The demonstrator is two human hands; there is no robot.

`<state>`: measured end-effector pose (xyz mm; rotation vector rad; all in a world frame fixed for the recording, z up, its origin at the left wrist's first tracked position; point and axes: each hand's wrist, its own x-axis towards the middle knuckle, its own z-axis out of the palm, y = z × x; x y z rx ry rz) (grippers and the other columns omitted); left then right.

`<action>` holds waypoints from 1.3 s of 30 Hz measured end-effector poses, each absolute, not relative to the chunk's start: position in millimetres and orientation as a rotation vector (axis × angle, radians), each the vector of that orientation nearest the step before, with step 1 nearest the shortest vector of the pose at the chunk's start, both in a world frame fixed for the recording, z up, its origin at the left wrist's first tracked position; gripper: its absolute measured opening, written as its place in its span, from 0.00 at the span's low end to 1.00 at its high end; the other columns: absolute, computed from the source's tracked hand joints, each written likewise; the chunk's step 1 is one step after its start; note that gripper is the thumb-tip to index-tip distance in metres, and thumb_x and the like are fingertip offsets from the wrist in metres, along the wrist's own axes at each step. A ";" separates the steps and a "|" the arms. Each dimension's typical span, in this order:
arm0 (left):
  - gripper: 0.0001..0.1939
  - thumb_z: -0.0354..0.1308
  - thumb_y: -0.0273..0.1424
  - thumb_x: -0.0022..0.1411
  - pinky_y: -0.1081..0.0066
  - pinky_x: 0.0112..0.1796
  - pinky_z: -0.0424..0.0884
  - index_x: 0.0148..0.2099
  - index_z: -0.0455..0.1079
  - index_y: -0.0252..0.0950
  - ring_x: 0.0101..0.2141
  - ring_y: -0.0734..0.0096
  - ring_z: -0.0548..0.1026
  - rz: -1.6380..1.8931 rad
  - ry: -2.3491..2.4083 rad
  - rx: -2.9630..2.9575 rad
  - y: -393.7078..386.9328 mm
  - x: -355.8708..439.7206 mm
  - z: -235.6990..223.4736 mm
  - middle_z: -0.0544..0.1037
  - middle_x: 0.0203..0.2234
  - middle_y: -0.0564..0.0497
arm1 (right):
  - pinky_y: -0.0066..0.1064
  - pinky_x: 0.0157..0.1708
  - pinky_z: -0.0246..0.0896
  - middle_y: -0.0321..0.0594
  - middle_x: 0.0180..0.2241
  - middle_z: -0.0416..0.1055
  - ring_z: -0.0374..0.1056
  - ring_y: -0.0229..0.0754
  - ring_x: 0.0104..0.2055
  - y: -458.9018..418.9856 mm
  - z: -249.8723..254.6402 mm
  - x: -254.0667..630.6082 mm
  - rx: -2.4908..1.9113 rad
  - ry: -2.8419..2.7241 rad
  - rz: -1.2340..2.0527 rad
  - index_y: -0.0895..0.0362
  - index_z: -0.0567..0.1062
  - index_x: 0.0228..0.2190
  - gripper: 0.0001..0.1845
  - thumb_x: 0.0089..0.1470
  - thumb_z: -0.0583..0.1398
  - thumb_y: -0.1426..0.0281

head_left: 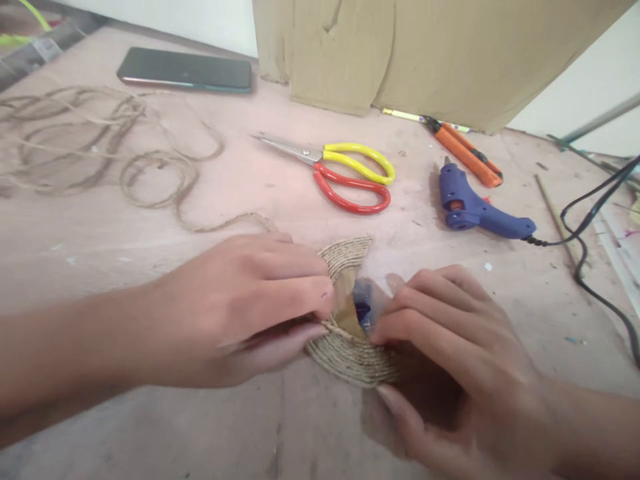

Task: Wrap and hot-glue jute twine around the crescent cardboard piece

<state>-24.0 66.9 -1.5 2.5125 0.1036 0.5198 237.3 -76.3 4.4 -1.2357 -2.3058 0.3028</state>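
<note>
A curved, crescent-like cardboard piece (343, 300) lies between my hands, its band covered with rows of twine (350, 357). My left hand (270, 293) is closed, thumb and forefinger pinching a strand of twine at the piece's inner edge. From beneath that hand the strand runs back to a loose coil of twine (165, 180) on the left. My right hand (450, 360) grips the piece's lower right end, fingertips on the inner edge and thumb at the outer rim. Its fingers hide that end. Something blue and see-through (364, 307) shows inside the curve.
Beyond my hands lie red-and-yellow-handled scissors (345, 173), a blue glue gun (480, 207) with a black cord (583, 260), an orange cutter (467, 153) and a pencil (405, 115). A phone (185, 70) rests at the back left. Cardboard (425, 60) stands along the back.
</note>
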 end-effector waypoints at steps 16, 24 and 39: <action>0.09 0.59 0.27 0.84 0.69 0.35 0.69 0.45 0.73 0.41 0.27 0.72 0.69 0.606 0.277 2.442 60.1 -24.7 -3.3 0.74 0.28 0.58 | 0.47 0.46 0.63 0.37 0.41 0.86 0.76 0.45 0.43 -79.5 1.2 240.5 -1.188 -2.332 0.175 0.57 0.80 0.47 0.04 0.73 0.66 0.70; 0.10 0.61 0.28 0.83 0.67 0.34 0.68 0.43 0.71 0.42 0.27 0.72 0.70 0.608 0.281 2.424 62.2 -23.6 1.4 0.75 0.26 0.59 | 0.46 0.49 0.65 0.35 0.42 0.85 0.77 0.43 0.44 -77.9 1.7 239.4 -1.171 -2.303 0.232 0.57 0.80 0.45 0.04 0.69 0.67 0.73; 0.10 0.59 0.24 0.81 0.68 0.31 0.65 0.43 0.70 0.42 0.26 0.71 0.68 0.557 0.258 2.434 59.7 -26.2 1.4 0.74 0.26 0.60 | 0.47 0.52 0.63 0.37 0.44 0.86 0.78 0.45 0.51 -80.7 -2.7 240.3 -1.129 -2.345 0.124 0.58 0.82 0.47 0.12 0.63 0.63 0.79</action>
